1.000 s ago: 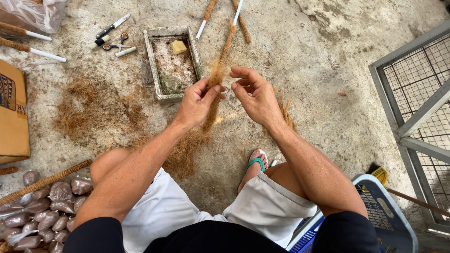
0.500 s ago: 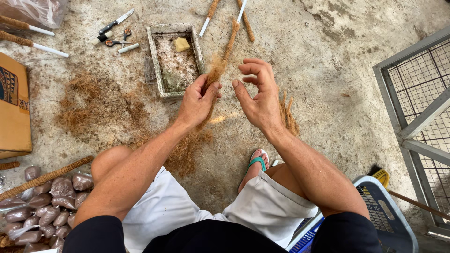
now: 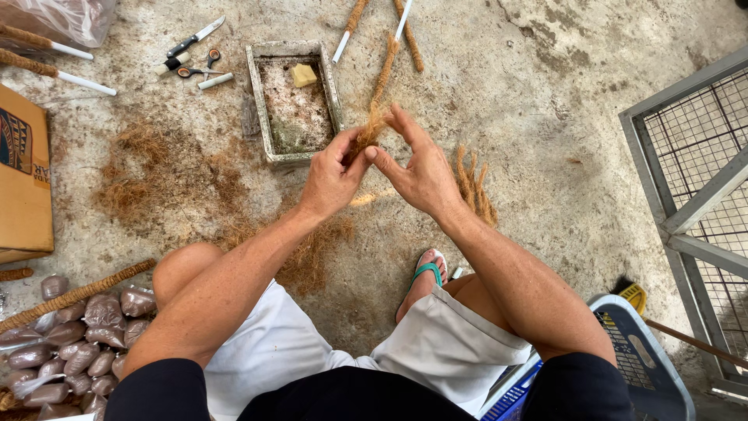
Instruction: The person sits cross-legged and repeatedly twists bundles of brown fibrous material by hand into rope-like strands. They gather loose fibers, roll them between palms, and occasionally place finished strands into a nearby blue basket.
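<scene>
Coir fibre is the material in hand: a tuft of brown coconut fibre (image 3: 369, 131) sits pinched between the thumb and fingertips of my left hand (image 3: 331, 178), at the near end of a fibre-wrapped stick (image 3: 383, 74) that runs away from my fingers over the concrete floor (image 3: 561, 101). My right hand (image 3: 421, 171) is touching the same tuft from the other side, index finger raised, thumb pressed toward the left thumb; whether it grips fibre itself I cannot tell. Judged step: working the loose fibre onto the stick's end, mid-way through a wrap. The next move calls for keeping the left pinch tight while the right fingers draw the strands taut around the core, or the tuft will fray apart. Just beyond my left fingers stands a shallow grey tray (image 3: 261, 101) with a yellow block (image 3: 304, 75); loose fibre (image 3: 156, 179) lies below and left of them.
</scene>
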